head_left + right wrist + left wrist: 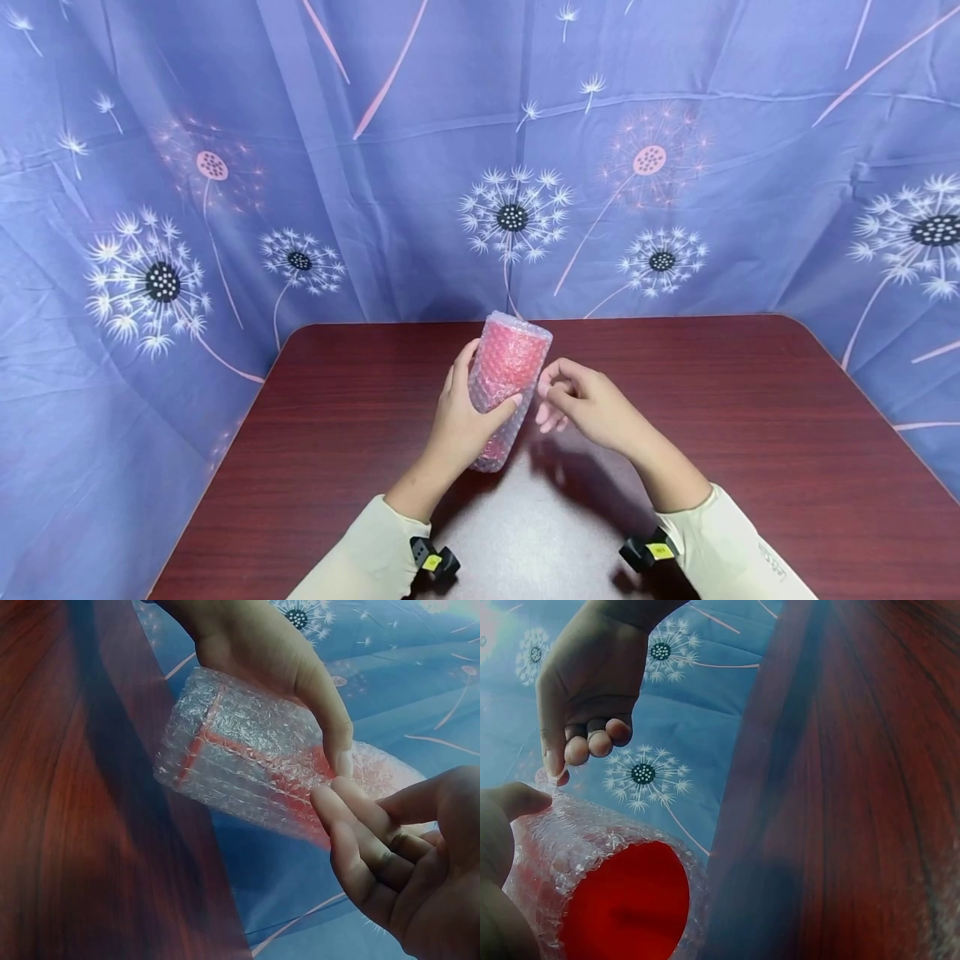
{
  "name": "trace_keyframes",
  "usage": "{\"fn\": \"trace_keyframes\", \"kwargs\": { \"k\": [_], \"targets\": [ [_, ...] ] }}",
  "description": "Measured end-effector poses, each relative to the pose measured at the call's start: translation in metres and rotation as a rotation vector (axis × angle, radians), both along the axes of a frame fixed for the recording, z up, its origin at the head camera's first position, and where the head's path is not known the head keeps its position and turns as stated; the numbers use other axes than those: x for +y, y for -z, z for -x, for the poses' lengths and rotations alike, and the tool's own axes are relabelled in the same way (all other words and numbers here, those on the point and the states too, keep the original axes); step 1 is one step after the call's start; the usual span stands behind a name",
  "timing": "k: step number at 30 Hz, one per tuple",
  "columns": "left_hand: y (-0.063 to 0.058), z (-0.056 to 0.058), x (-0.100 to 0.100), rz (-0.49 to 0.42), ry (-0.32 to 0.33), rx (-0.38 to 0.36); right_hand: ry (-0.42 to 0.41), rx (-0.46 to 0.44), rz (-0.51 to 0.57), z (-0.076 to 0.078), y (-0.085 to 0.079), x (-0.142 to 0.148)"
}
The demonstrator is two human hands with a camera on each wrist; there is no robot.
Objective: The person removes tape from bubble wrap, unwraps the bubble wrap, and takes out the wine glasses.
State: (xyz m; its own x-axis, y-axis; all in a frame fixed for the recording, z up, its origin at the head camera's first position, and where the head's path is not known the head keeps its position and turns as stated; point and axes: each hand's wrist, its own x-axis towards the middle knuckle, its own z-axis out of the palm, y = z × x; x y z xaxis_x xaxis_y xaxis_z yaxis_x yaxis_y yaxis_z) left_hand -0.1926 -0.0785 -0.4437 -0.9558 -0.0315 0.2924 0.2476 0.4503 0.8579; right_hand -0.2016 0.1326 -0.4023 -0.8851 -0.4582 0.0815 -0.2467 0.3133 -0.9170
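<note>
A red hollow object [512, 360], wrapped in clear bubble wrap [247, 720], is held tilted above the table. My left hand [459, 421] grips it from the left side, thumb across the front. Its round red end [630, 900] faces the left wrist view. At the right side of the bundle is my right hand [596, 408], its thumb and forefinger brought together. In the left wrist view these fingertips pinch the edge of the film near my left thumb [529, 801]. The remaining fingers of the right hand curl inward.
A dark red wood-grain table [360, 375] lies beneath both hands, with a bright glare at its near middle. Behind it and at both sides hangs a blue cloth [420, 208] with dandelion prints. Black wrist cameras [435, 557] sit at both sleeves.
</note>
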Motion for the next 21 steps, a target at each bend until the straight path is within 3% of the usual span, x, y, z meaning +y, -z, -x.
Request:
{"fn": "trace_keyframes", "kwargs": {
  "k": [11, 21],
  "targets": [
    [0.001, -0.0006, 0.0008, 0.022, -0.025, 0.016, -0.031, 0.046, -0.004, -0.0005, 0.0006, -0.001],
    [-0.0012, -0.0032, 0.0022, 0.018, -0.009, -0.006, -0.031, 0.05, -0.008, -0.0015, 0.0005, -0.002]
  ]
}}
